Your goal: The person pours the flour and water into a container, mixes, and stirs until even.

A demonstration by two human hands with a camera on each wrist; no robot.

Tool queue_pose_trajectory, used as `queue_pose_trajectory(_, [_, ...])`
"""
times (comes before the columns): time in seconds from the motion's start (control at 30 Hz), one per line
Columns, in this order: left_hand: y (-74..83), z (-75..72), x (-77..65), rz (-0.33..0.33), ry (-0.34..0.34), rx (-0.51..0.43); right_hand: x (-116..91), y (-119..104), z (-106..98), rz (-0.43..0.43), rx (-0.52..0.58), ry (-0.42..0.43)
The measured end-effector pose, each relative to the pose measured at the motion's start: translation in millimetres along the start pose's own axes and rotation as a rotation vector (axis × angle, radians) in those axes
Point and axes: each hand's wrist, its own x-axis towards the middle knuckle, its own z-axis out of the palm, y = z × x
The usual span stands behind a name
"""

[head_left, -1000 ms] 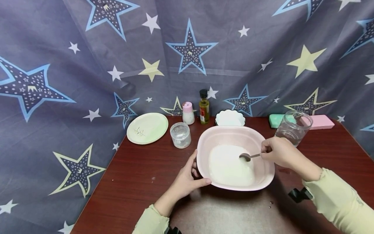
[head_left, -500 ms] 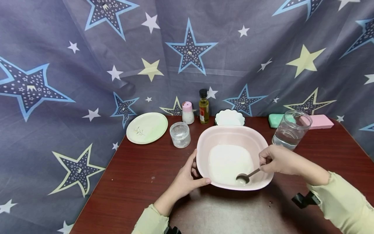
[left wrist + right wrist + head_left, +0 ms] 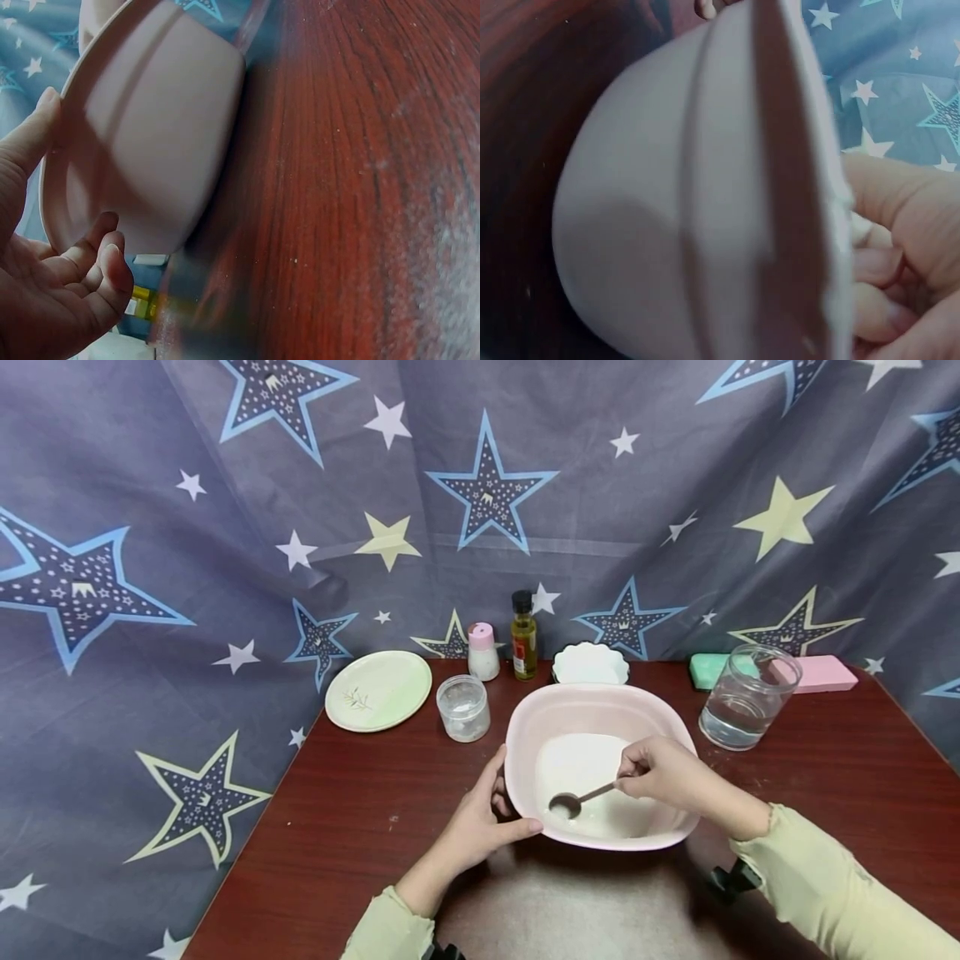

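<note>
A pale pink basin [image 3: 600, 695] holds a white, milky content [image 3: 577, 760]. My left hand [image 3: 476, 827] grips its left rim, thumb over the near edge and fingers curled against the outer wall, as the left wrist view shows on the basin's side [image 3: 157, 127]. My right hand [image 3: 663, 777] pinches the handle of a dark spoon [image 3: 566, 806], whose bowl lies low in the basin toward the front left, at the white content. In the right wrist view the right hand's curled fingers [image 3: 877, 262] show behind the basin rim; the spoon is hidden there.
Behind the basin stand a clear jar [image 3: 463, 710], a pink-capped shaker [image 3: 483, 652], an oil bottle [image 3: 524, 639] and a scalloped white dish [image 3: 591, 663]. An oval plate [image 3: 378, 691] lies left. A glass of water [image 3: 742, 706] stands right, before green [image 3: 707, 670] and pink blocks [image 3: 823, 673].
My right hand has carried the spoon through the basin, first toward the near side, then leftward to the front left. My left hand stays on the rim.
</note>
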Motion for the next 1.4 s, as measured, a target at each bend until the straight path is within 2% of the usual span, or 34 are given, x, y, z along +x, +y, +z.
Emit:
queue_pose_trajectory(0.17, [2.2,1.3,0.6,0.004,-0.001,0.005,8.7,-1.2,10.7,0.063,-0.021,0.117])
queue_pose_trajectory(0.4, [35.7,-4.5,-4.9,0.008,-0.015,-0.015,17.0,-0.5,13.2,0.124,-0.012,0.257])
queue_pose_trajectory(0.47, [32.3,-3.6,-4.5,0.013,-0.01,-0.008,18.7,0.2,10.9,0.15,-0.041,0.294])
queue_pose_trajectory(0.63, [6.3,0.7,-0.5,0.034,0.001,0.008,21.1,5.4,3.3,0.206,-0.142,0.352])
queue_pose_trajectory(0.7, [11.8,-0.5,-1.5,0.025,-0.003,-0.002,21.1,8.3,-0.2,0.206,-0.168,0.367])
queue_pose_trajectory(0.87, [40.4,-6.1,-6.2,0.004,-0.023,-0.014,16.8,11.3,-11.4,0.186,-0.203,0.37])
queue_pose_trajectory(0.93, [40.0,-6.1,-5.9,-0.002,-0.026,-0.011,13.7,11.9,-16.0,0.183,-0.206,0.355])
queue_pose_trajectory(1.0, [36.2,-5.1,-5.2,-0.007,-0.024,-0.013,10.0,11.9,-20.6,0.186,-0.208,0.337])
queue_pose_trajectory(1.23, [3.8,1.4,0.1,-0.001,-0.002,0.005,-5.2,9.9,-36.2,0.198,-0.296,0.276])
queue_pose_trajectory(1.4, [-1.2,0.1,0.4,-0.001,-0.003,-0.007,-17.1,5.2,-46.5,0.208,-0.318,0.197])
